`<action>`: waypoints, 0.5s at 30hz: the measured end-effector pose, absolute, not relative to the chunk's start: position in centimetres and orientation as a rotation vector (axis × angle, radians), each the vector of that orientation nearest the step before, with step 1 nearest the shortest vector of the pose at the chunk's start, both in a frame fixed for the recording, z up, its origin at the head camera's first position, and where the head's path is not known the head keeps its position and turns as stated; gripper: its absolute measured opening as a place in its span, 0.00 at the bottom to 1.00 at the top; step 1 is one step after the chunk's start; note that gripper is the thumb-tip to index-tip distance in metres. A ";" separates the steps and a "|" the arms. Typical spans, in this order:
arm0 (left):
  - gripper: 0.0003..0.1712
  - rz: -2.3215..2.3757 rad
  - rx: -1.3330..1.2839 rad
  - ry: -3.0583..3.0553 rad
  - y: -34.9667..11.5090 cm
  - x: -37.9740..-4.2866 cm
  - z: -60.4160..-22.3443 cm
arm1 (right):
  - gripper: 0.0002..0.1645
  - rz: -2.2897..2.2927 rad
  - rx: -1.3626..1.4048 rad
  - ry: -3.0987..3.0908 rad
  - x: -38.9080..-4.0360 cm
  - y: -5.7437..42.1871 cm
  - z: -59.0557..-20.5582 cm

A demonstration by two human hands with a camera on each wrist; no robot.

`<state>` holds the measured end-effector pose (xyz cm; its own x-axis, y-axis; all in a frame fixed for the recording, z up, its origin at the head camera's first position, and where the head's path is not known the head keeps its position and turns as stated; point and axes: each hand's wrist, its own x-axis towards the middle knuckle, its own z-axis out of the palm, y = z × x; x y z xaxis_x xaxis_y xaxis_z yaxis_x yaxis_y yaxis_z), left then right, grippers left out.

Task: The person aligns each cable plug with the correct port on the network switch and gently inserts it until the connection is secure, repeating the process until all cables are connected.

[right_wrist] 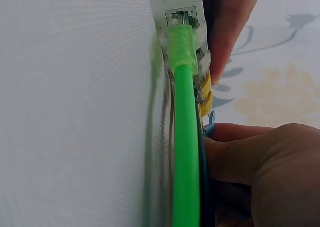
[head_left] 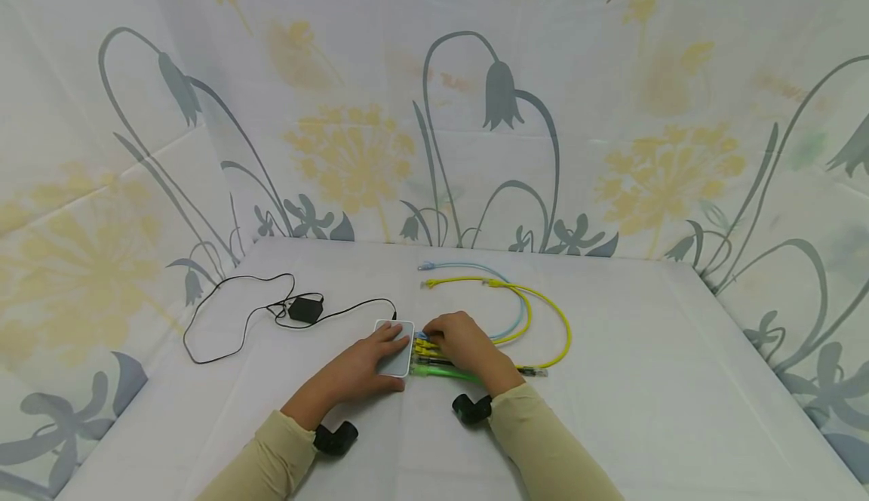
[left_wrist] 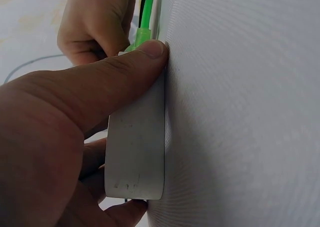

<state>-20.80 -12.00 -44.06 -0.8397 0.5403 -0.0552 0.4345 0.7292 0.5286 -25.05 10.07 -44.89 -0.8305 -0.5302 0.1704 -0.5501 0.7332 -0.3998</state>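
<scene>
A small white network switch (head_left: pixel 397 366) lies flat on the white table. My left hand (head_left: pixel 363 365) holds it from the left, fingers over its top and thumb along the near side. Several network cables plug into its right side. Nearest me is a green cable (right_wrist: pixel 185 137), its plug in the end port; a black cable (head_left: pixel 434 361) and yellow plugs (right_wrist: pixel 206 94) follow. At the far end of the row, my right hand (head_left: pixel 463 344) pinches a blue plug (right_wrist: pixel 211 121) between thumb and finger. Whether that plug is fully seated is hidden.
Yellow cables (head_left: pixel 567 327) and a light blue cable (head_left: pixel 505 276) loop behind and right of the right hand, their loose ends at the back. A black power adapter (head_left: pixel 305 309) with a coiled cord lies left. Flower-patterned cloth (head_left: pixel 462 169) hangs behind the table.
</scene>
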 end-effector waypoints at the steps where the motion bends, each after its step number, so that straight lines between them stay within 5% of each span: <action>1: 0.43 0.760 0.778 2.725 -12.0 -20.8 -44.0 | 0.11 0.684 0.900 -2.882 -25.0 10.1 -44.9; 15: 0.43 0.761 0.789 2.737 -12.0 -21.0 -44.4 | 0.11 0.709 0.882 -2.871 -25.0 9.9 -44.9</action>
<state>-20.97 -12.00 -44.43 -0.8396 0.5416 -0.0418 0.4424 0.7263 0.5261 -25.01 9.93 -44.93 -0.8352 -0.5186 0.1832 -0.5443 0.7313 -0.4112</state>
